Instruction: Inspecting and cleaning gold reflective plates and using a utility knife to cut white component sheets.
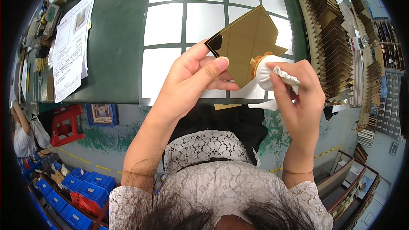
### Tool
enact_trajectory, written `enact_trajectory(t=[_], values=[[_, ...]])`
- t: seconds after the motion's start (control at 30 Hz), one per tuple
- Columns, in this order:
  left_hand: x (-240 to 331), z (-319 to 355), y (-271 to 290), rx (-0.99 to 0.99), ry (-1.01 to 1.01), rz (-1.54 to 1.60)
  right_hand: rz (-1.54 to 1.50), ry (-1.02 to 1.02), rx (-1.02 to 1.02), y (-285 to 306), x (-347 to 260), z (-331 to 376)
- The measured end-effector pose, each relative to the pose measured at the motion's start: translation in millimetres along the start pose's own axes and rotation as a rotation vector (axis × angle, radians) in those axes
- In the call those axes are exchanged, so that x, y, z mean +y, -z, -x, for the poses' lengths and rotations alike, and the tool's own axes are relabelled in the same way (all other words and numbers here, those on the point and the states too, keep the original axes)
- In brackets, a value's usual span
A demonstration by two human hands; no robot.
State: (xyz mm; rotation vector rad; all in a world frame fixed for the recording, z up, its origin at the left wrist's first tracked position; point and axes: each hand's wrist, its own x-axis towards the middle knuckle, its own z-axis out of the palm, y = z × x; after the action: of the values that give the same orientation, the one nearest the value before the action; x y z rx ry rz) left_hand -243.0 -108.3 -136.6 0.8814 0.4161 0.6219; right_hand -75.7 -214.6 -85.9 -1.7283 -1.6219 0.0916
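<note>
On the green table (pixel 113 38), papers (pixel 72 47) lie left. The left hand (pixel 189 76) pinches a gold plate (pixel 245 38); the right hand (pixel 307 98) pinches a white cloth (pixel 264 76) against its right side.

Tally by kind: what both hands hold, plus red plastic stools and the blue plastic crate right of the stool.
Gold mirror-finish angular plate, in the left hand: 1
White gathered cloth bundle, in the right hand: 1
Red plastic stool: 1
Blue plastic crate: 1
Total: 4
</note>
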Motion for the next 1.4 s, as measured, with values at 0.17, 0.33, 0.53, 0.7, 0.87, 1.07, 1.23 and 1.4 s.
enact_trajectory(t=[0.17,0.33,0.53,0.7,0.87,1.07,1.23,1.4], values=[[0,1,1,-0.001,-0.002,0.003,0.014,-0.057,0.002,6,0,-4],[2,5,2,-0.010,0.016,0.016,0.027,-0.034,0.060,8,10,-6],[1,8,8,-0.044,0.049,0.019,0.072,-0.067,0.079,13,24,-6],[-4,11,16,-0.039,0.065,0.068,0.031,-0.188,0.122,19,35,-7],[-6,11,26,-0.119,0.084,0.208,-0.156,-0.325,0.134,20,36,-1],[-7,13,30,-0.161,0.091,0.226,-0.401,-0.388,0.010,27,31,4],[-6,13,29,-0.149,0.105,0.177,-0.524,-0.361,-0.054,27,20,3],[-8,14,35,-0.198,0.109,0.206,-0.494,-0.340,-0.108,27,19,5]])
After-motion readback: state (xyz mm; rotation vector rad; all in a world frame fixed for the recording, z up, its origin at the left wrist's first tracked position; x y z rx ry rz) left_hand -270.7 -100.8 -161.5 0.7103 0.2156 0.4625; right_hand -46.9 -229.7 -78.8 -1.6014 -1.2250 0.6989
